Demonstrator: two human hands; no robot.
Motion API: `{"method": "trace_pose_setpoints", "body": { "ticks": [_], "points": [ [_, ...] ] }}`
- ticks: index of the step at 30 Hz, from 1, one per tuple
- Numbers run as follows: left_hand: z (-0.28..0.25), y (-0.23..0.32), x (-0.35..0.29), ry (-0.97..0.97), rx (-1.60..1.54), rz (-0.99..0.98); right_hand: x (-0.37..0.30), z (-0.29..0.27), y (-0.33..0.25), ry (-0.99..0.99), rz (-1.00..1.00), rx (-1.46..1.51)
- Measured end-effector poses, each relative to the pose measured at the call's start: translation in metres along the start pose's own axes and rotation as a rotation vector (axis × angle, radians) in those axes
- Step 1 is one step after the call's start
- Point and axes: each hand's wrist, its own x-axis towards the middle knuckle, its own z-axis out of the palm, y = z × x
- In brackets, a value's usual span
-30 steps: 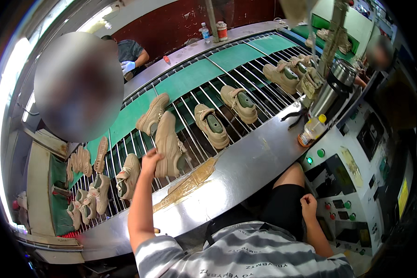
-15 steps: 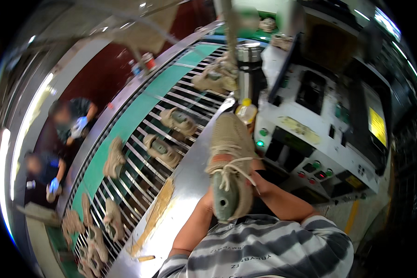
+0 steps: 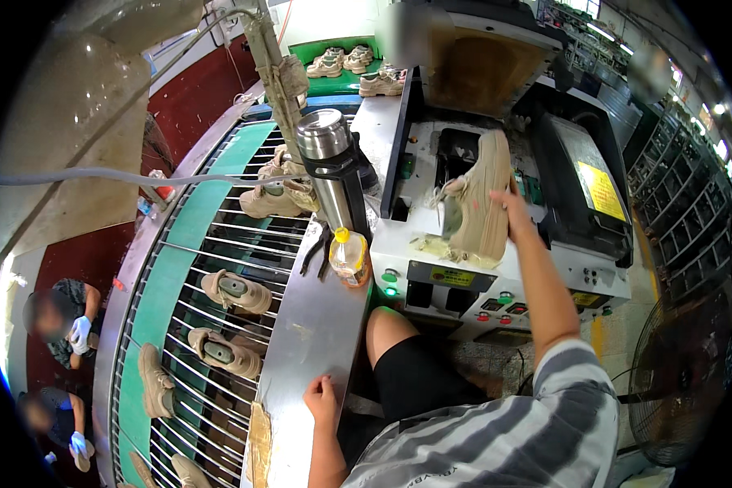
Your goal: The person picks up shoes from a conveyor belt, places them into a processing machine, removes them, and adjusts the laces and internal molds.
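Note:
My right hand (image 3: 514, 213) grips a beige lace-up shoe (image 3: 481, 207) by its sole side, low over the top of a white machine (image 3: 545, 244). The shoe stands on its side, toe end away from me, with its laces and greenish inner to the left. Part of the machine's dark well (image 3: 455, 154) shows behind it. My left hand (image 3: 322, 398) is empty, its fingers curled in, just above the metal ledge (image 3: 301, 333) beside the roller conveyor.
Several beige shoes lie on the conveyor (image 3: 191, 285) at left. A steel thermos (image 3: 325, 154), black-handled pliers (image 3: 317, 250) and a yellow-capped bottle (image 3: 349, 259) stand or lie on the ledge. Two people work beyond the conveyor. A large fan (image 3: 679, 382) is at right.
The shoe, earlier held up in front of me near both hands, is now at the machine in my right hand. My left hand has come away to the ledge. My view has turned right.

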Motion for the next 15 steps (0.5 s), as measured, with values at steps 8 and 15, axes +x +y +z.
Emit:
{"method": "trace_pose_setpoints", "body": {
  "ticks": [8, 15],
  "points": [
    [-0.003, -0.029, 0.012, 0.125, 0.229, 0.186, 0.182, 0.058, -0.052, 0.329, -0.082, -1.197],
    [-0.005, -0.025, 0.011, 0.119, 0.167, 0.102, 0.243, 0.067, 0.022, 0.177, 0.078, -1.529]
  ]
}}
